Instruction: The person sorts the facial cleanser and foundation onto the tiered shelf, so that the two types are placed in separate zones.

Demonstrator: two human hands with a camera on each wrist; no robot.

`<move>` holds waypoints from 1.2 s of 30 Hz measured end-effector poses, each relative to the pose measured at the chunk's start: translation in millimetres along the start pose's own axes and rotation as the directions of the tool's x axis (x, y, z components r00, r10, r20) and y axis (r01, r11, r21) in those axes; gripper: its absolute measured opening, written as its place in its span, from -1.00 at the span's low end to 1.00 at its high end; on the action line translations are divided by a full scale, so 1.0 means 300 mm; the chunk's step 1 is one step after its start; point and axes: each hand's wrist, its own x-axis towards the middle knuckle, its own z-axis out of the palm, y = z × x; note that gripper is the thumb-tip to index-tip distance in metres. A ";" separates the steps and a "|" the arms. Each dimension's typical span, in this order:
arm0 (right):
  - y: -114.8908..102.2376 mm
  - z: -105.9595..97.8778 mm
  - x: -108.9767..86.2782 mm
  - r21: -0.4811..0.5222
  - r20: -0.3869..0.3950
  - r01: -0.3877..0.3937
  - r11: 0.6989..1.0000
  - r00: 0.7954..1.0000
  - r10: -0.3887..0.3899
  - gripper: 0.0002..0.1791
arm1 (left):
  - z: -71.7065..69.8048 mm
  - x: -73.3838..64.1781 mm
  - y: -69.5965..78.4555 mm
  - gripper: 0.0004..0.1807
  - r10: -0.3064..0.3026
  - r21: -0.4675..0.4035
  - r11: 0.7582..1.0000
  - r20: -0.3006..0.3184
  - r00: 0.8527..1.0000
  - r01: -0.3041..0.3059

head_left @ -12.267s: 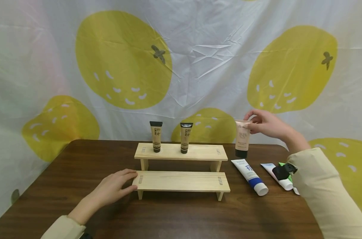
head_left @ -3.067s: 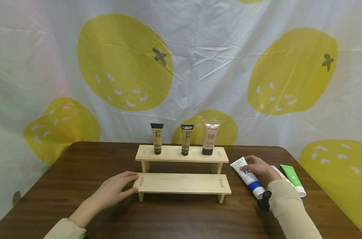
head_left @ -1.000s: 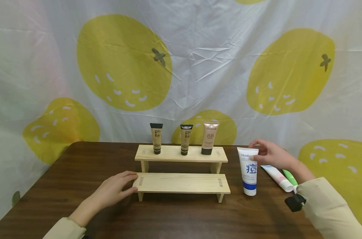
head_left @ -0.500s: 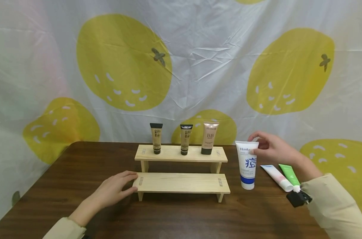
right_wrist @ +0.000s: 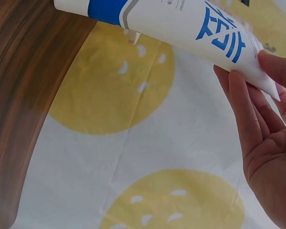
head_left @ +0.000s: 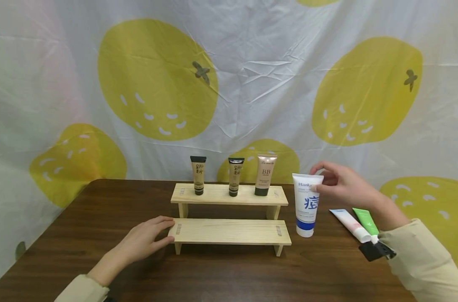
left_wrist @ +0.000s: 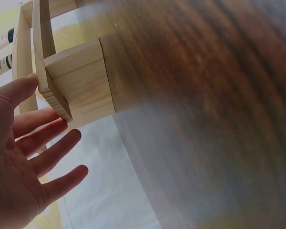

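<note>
Right hand (head_left: 342, 185) pinches an upright white-and-blue plastic tube (head_left: 305, 205), right of centre-frame's lower pale-wood shelf (head_left: 229, 230); relaxed left hand (head_left: 146, 237) touches shelf.

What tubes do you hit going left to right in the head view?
Left black-and-gold tube → right black-and-gold tube → pink BB tube → white-and-blue tube, held by the right hand → white-and-pink tube → green tube.
</note>
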 end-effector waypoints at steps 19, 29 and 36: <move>-0.125 0.073 0.052 -0.126 0.006 0.016 0.992 1.000 -0.015 -0.74 | 0.000 0.001 0.002 -0.51 -0.009 0.005 1.000 0.007 1.000 0.009; -0.183 0.126 0.103 -0.073 0.057 0.027 0.997 0.998 -0.023 -0.74 | -0.003 0.000 0.006 -0.51 -0.012 -0.002 1.000 0.008 1.000 0.012; -0.212 0.166 0.143 0.001 0.098 0.035 0.999 0.995 -0.035 -0.74 | -0.004 0.001 0.006 -0.51 -0.013 -0.003 1.000 0.007 1.000 0.013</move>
